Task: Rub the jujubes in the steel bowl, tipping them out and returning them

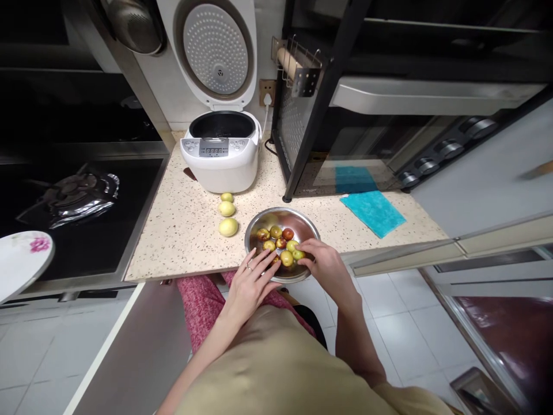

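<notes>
A round steel bowl stands at the counter's front edge, with several green and red-brown jujubes in it. My left hand lies over the bowl's near left rim, its fingers stretched out and apart, a ring on one of them. At the bowl's right side, my right hand has thumb and fingertips closed round a green jujube, which is still down among the others. Three yellow-green oval fruits, the nearest fruit the largest, lie in a row on the counter left of the bowl.
Behind the fruits stands a white rice cooker, lid raised. A black rack with an oven is at the right, a turquoise cloth before it. On the left are a gas stove and a white plate.
</notes>
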### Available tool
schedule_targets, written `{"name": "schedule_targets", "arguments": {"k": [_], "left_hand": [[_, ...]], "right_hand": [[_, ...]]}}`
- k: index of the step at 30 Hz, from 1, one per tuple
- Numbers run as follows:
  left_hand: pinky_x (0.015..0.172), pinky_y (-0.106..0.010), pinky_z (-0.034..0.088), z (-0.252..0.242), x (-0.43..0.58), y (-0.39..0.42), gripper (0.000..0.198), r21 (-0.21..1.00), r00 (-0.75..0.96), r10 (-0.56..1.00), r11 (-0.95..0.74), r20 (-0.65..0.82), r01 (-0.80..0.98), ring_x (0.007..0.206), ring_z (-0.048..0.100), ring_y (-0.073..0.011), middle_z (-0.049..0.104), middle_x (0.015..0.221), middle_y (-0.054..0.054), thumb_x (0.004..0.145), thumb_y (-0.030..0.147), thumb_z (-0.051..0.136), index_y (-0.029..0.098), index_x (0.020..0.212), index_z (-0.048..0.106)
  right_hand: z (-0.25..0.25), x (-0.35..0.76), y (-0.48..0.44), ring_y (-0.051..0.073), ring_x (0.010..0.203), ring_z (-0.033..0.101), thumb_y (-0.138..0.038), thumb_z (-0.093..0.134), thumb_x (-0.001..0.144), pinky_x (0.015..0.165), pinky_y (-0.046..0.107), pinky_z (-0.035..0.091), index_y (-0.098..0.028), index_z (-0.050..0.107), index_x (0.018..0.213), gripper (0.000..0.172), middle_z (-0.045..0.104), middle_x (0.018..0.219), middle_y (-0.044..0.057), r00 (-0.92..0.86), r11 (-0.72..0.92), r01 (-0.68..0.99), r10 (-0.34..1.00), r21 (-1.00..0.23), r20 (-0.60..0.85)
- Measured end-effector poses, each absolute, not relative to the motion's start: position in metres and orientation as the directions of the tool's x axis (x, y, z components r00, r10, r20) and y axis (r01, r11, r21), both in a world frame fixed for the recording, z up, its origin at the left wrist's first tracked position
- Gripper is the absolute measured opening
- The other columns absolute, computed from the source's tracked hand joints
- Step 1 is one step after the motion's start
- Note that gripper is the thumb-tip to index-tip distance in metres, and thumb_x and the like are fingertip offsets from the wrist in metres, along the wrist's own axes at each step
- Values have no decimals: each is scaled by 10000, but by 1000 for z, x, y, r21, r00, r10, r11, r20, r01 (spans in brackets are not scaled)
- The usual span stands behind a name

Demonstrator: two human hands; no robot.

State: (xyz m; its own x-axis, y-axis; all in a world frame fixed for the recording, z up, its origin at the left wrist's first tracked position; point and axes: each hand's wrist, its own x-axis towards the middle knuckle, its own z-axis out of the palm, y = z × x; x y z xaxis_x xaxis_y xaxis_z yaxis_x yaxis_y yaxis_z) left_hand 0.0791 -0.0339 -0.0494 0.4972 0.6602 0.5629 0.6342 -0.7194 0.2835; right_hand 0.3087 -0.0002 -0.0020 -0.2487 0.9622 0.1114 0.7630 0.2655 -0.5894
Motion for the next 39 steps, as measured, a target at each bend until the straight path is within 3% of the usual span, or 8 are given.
{"name": "schedule_targets", "arguments": {"k": [14,19,23,26,29,31,34,39], "left_hand": [[1194,-576,458,-51,81,-36,520,331,484,688,-703,540,630,1380,599,-289,673,1421,-122,1026,324,616,221,1522,500],[1187,-574,480,-47,77,-39,570,380,475,694,-706,541,598,1443,535,-293,620,1478,-145,1044,337,577,204,1576,423],[1173,-545,513,-45,54,-17,565,424,347,710,-666,613,613,1462,511,-261,574,1521,-129,1063,165,471,250,1611,365],[1205,-516,489,-39,24,20,710,419,224,696,-623,682,660,1415,558,-199,596,1492,-74,998,-12,386,346,1609,347],[1228,-559,434,-28,-9,65,757,376,303,742,-593,598,712,1484,478,-230,542,1552,-87,873,-98,367,267,1524,490],[1221,-541,436,-23,-27,93,757,358,386,775,-591,500,723,1464,503,-229,566,1537,-98,814,-115,347,214,1461,561],[1215,-493,436,-21,-43,125,842,331,501,805,-589,316,737,1449,522,-192,570,1547,-73,744,-140,320,219,1468,558],[1197,-452,441,-24,-45,148,708,253,558,800,-600,222,759,1451,512,-182,587,1533,-59,842,-72,393,232,1455,571]], "right_hand": [[-11,305,9,195,881,721,-49,540,917,761,273,548,-231,776,1013,313,759,1030,57,-319,329,797,941,-507,109],[-14,305,7,228,905,725,-167,568,969,750,308,556,-224,738,1032,190,752,1015,60,-317,364,807,931,-465,180],[-18,304,10,249,905,729,-239,573,990,772,354,572,-232,726,1027,158,753,983,61,-323,429,789,899,-440,297],[-16,301,10,261,950,732,-258,550,1013,822,386,585,-228,718,1039,173,757,1017,68,-339,474,752,874,-458,348],[-13,299,6,266,980,735,-265,550,1021,853,399,593,-227,718,1045,174,763,1041,74,-356,514,711,852,-479,384],[-13,299,3,263,968,737,-264,556,1022,852,399,598,-226,719,1040,169,766,1047,74,-358,521,697,848,-492,391],[-17,303,-1,261,949,737,-259,559,1019,859,405,602,-222,720,1029,166,764,1042,73,-346,507,696,857,-508,381],[-21,311,-5,266,971,735,-277,539,1028,868,417,598,-220,715,1040,185,754,1052,77,-311,485,698,868,-528,386]]}}
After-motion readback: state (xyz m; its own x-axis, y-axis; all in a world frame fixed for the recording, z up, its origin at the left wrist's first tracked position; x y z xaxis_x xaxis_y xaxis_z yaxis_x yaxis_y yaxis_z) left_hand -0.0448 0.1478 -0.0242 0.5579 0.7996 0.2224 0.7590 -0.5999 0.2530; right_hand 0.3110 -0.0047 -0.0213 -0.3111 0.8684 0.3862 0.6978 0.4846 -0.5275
